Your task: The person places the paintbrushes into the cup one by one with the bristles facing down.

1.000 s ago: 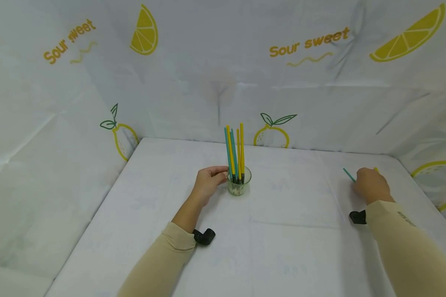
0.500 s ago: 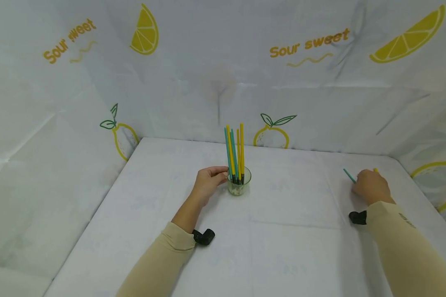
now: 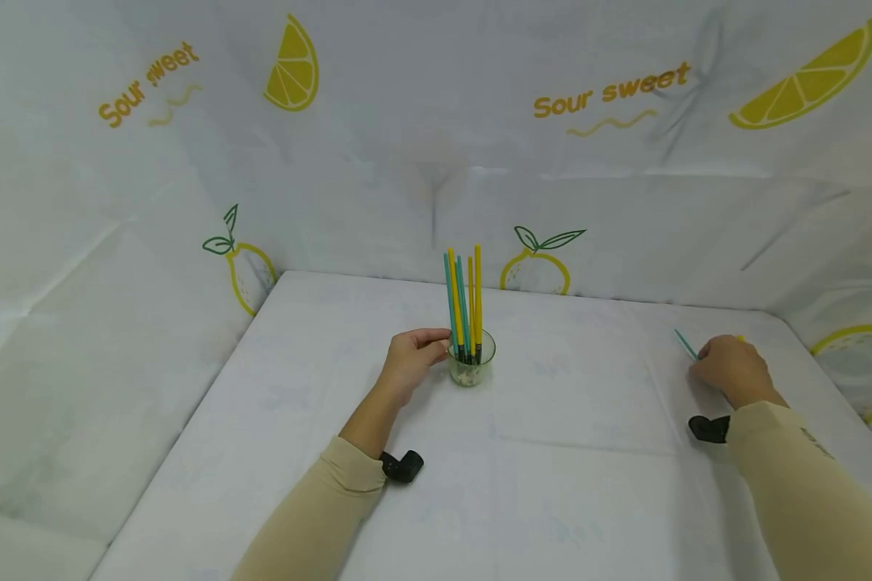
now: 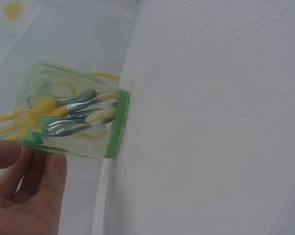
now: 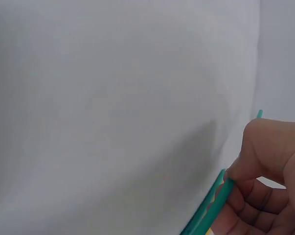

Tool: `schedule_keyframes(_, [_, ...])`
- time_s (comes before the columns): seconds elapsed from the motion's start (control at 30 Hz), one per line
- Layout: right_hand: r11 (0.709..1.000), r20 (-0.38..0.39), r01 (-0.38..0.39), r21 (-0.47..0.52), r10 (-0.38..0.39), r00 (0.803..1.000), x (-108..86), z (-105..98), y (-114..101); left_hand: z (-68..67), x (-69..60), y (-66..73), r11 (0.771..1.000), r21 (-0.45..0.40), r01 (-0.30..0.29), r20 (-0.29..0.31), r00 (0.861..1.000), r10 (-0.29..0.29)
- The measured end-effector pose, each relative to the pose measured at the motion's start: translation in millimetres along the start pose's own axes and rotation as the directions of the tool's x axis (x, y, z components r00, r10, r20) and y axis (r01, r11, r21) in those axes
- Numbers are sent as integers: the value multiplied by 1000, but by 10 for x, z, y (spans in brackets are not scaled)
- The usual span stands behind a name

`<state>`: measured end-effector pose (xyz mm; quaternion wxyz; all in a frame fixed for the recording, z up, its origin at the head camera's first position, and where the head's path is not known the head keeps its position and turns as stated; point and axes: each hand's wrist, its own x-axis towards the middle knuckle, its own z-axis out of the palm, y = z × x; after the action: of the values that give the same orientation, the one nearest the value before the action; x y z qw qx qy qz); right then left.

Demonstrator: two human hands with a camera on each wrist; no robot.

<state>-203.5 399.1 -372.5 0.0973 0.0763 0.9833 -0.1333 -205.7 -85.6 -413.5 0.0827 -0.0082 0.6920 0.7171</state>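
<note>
Several yellow and teal paintbrushes point(image 3: 477, 298) stand bristles down in a clear, green-tinted glass cup point(image 3: 469, 375) on the table. My left hand point(image 3: 409, 361) is at the cup's left side, with its thumb and fingers pinching at the rim; the left wrist view shows the pale bristles point(image 4: 101, 115) near the cup's green base point(image 4: 119, 125). Over at the right, my right hand point(image 3: 734, 369) pinches teal paintbrushes point(image 5: 213, 210) between thumb and fingers. A teal end point(image 3: 685, 344) sticks out on its left and a yellow end point(image 3: 741, 338) shows behind it. Their bristles are hidden.
A white cloth covers the table point(image 3: 589, 492). Behind it rises a white curtain point(image 3: 421, 121) with lemon prints and lettering. Each wrist carries a small black camera, such as the left wrist camera point(image 3: 404, 466) below the sleeve cuff.
The head view has shifted slightly. My right hand has turned a little at the wrist, still with the teal paintbrushes. The left hand stays at the cup.
</note>
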Motion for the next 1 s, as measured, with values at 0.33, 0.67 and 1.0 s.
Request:
schedule_keyframes(0.33, [976, -15, 83, 203, -82, 997, -9, -138, -580, -17, -14, 19, 1000, 6, 1, -4, 1000, -1])
schedule_keyframes(0.67, [814, -170, 282, 508, -226, 959, -98, -99, -1259, 5, -8, -10, 1000, -1, -6, 2, 1000, 6])
schedule_keyframes(1.0, [581, -230, 358, 731, -284, 931, -212, -92, -1872, 4, -5, 5, 1000, 6, -13, 2, 1000, 13])
